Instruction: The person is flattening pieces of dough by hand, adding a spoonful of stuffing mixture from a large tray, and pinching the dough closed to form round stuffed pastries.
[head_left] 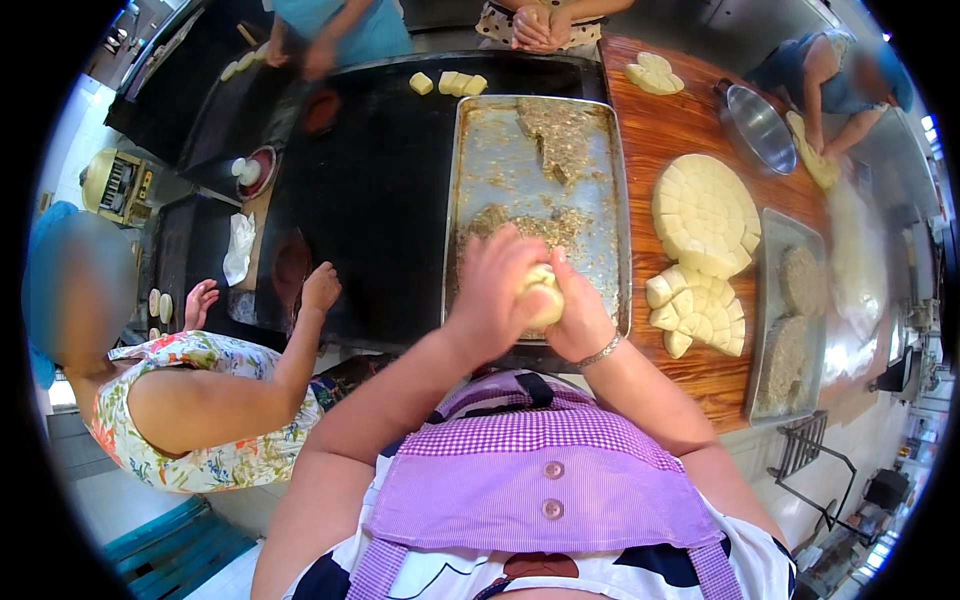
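Observation:
Between my two hands is a pale yellow dough ball [543, 300], raised over the near edge of a metal tray [590, 215]. My left hand [490, 295] wraps it from the left with curved fingers, slightly smeared by motion. My right hand [580, 318] cups it from the right, thumb upward, with a bracelet at the wrist. Beneath my hands, crumbly brown filling [490, 222] lies in the tray. A larger slab of the same filling [558, 135] sticks to its far part. What the dough encloses, if anything, is hidden.
Cut dough pieces [705, 210] cluster on the wooden table [640, 130] at right, beside a tray of two brown filling mounds [795, 275] and a steel bowl [760, 125]. Several dough pieces [455, 84] sit on the black worktop [380, 200]. Co-workers stand left, far and right.

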